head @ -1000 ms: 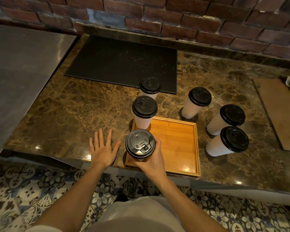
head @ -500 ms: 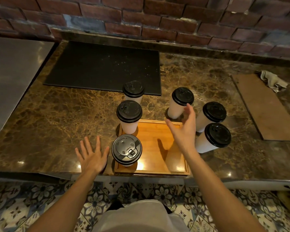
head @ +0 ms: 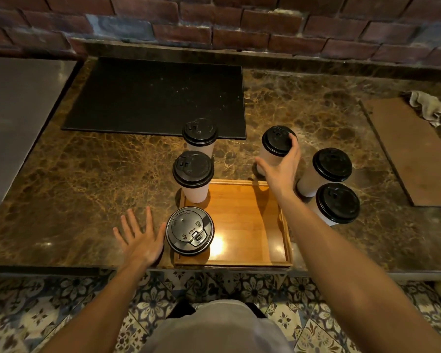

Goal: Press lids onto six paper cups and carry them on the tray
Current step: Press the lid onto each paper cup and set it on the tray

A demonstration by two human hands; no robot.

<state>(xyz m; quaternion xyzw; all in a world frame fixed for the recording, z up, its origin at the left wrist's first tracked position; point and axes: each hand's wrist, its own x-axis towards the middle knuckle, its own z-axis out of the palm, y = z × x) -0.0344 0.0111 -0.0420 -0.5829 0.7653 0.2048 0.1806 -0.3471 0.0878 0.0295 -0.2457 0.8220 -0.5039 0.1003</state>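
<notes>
My right hand (head: 281, 169) curls round the lidded cup (head: 275, 141); left hand (head: 140, 238) lies flat, open, on the worktop (head: 87, 187). Judged light, crushable paper: hold mid-wall, gently.

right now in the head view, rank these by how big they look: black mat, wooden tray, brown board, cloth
1. black mat
2. wooden tray and brown board: close, board runs to the frame edge, so unranked
3. cloth
</notes>
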